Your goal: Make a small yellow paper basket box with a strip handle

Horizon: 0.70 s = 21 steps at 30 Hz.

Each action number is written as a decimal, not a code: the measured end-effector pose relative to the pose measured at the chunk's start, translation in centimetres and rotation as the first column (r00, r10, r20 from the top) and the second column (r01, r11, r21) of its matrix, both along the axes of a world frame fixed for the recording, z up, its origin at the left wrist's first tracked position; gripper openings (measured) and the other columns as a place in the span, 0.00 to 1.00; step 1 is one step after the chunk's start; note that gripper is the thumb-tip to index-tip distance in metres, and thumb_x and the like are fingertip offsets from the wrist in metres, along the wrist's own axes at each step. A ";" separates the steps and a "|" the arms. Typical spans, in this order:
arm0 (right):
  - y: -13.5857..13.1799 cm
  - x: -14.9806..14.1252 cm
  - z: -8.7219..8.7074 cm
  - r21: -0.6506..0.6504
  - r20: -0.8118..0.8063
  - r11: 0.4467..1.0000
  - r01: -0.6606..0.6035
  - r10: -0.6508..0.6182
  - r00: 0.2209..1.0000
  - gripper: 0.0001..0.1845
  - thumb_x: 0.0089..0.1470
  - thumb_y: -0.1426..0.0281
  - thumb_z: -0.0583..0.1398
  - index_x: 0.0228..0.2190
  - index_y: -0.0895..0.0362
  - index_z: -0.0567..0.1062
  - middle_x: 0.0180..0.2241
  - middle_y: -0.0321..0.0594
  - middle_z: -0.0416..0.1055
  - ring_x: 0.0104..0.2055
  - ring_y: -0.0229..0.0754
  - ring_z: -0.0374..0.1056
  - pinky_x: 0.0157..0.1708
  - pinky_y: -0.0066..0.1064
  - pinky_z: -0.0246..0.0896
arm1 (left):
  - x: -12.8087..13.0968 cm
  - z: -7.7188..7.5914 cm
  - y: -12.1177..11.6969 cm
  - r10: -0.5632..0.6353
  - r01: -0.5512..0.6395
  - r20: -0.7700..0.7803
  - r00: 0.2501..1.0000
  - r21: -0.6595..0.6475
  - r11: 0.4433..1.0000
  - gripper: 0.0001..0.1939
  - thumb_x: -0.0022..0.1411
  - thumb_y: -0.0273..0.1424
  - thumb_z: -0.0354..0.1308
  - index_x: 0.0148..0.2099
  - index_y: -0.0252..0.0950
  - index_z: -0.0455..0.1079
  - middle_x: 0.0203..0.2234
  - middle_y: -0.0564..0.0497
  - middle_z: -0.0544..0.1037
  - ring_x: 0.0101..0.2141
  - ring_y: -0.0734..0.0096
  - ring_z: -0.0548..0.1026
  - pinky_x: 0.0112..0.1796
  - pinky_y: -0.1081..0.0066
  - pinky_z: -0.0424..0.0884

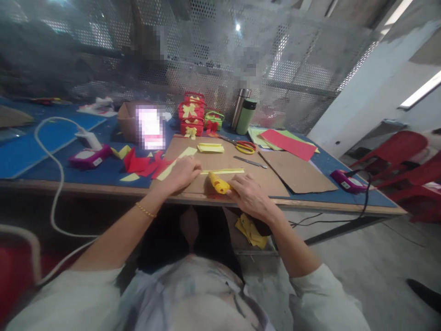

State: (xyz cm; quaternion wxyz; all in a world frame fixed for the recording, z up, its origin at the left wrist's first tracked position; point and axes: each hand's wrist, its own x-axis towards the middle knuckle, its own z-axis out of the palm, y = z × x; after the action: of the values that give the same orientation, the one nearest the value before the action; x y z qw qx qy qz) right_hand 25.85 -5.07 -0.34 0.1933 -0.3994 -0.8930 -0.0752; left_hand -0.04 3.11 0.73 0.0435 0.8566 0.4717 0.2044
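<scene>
My right hand is closed around a yellow hot glue gun, whose body points left over the front of the cardboard sheet. Just behind it lies a narrow folded yellow paper strip. The fingers of my left hand are curled together at the strip's left end and seem to pinch it. Beyond the hands, a folded yellow paper piece rests on the cardboard. Scissors with red and yellow handles and a grey craft knife lie to its right.
Red paper baskets with yellow bows and a green basket stand at the back, beside a green bottle. Red paper sheets and a cardboard piece lie right. Red scraps and a purple power strip lie left.
</scene>
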 end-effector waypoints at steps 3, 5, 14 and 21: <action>0.3 0.1 0.0 -0.030 -0.042 1.000 0.005 -0.007 0.999 0.18 0.73 0.63 0.49 0.36 0.56 0.74 0.36 0.46 0.73 0.39 0.47 0.65 0.44 0.39 0.55 | -0.2 -0.1 -0.1 0.014 -0.014 0.000 1.000 -0.016 1.000 0.13 0.63 0.28 0.55 0.39 0.35 0.82 0.37 0.43 0.81 0.41 0.56 0.77 0.44 0.61 0.71; 0.4 0.8 -0.1 -0.056 -0.090 0.998 0.027 -0.032 0.995 0.20 0.74 0.62 0.49 0.33 0.55 0.73 0.34 0.45 0.72 0.37 0.47 0.65 0.43 0.38 0.55 | -0.5 0.0 -0.2 0.027 -0.027 -0.001 1.000 -0.034 0.999 0.13 0.63 0.28 0.56 0.41 0.36 0.83 0.38 0.43 0.81 0.42 0.56 0.77 0.45 0.61 0.71; 1.1 1.0 -0.3 -0.168 -0.295 0.985 -0.035 -0.017 0.955 0.29 0.73 0.50 0.43 0.29 0.52 0.67 0.31 0.42 0.70 0.35 0.45 0.65 0.40 0.37 0.58 | -1.2 0.3 -0.9 0.066 -0.065 0.023 0.998 -0.061 0.996 0.12 0.64 0.27 0.56 0.40 0.36 0.82 0.38 0.44 0.82 0.43 0.57 0.78 0.48 0.61 0.71; 1.7 0.2 -0.1 -0.216 -0.351 0.976 -0.039 -0.041 0.935 0.30 0.71 0.47 0.44 0.28 0.53 0.68 0.29 0.41 0.70 0.32 0.44 0.63 0.38 0.38 0.59 | -1.5 0.0 -0.6 0.034 -0.028 0.079 0.996 -0.084 0.996 0.11 0.63 0.25 0.57 0.38 0.36 0.82 0.38 0.46 0.84 0.43 0.59 0.79 0.47 0.62 0.71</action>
State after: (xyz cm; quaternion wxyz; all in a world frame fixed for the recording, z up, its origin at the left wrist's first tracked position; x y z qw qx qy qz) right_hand 26.04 -3.39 -0.43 0.3054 -0.4257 -0.8463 0.0968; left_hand -1.59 2.46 0.73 0.0948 0.8377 0.4909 0.2198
